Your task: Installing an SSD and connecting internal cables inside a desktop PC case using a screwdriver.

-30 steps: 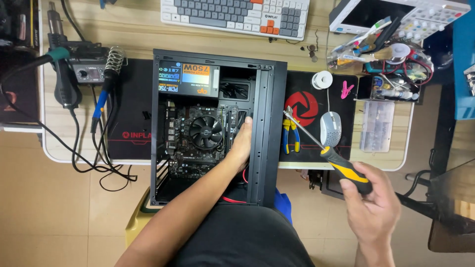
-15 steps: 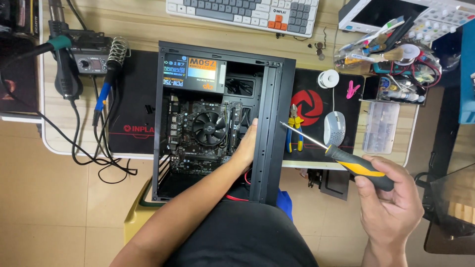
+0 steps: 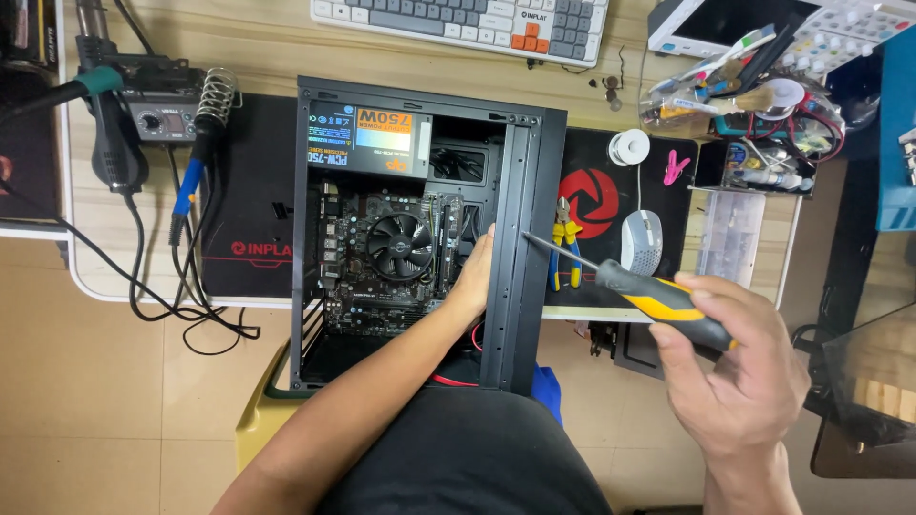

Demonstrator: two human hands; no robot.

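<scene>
An open black computer case [image 3: 523, 181] lies on its side across the desk edge, showing a motherboard with a round cooler fan [image 3: 399, 245] and a power supply [image 3: 370, 141] at the top. My left hand [image 3: 473, 275] reaches inside the case and rests against its right wall; what the fingers touch is hidden. My right hand [image 3: 739, 367] grips a screwdriver [image 3: 632, 289] with a black and yellow handle. Its thin shaft points left, and the tip touches the case's right frame near my left hand.
Yellow-handled pliers [image 3: 567, 254] and a grey mouse [image 3: 641, 242] lie on a black mat right of the case. A soldering station [image 3: 157, 105] with cables sits at the left, a keyboard [image 3: 468, 21] at the top, a cluttered tool tray [image 3: 754, 110] at the upper right.
My right hand has moved the screwdriver left and up, bringing its tip from beside the pliers to the case's right frame. My left hand stays inside the case.
</scene>
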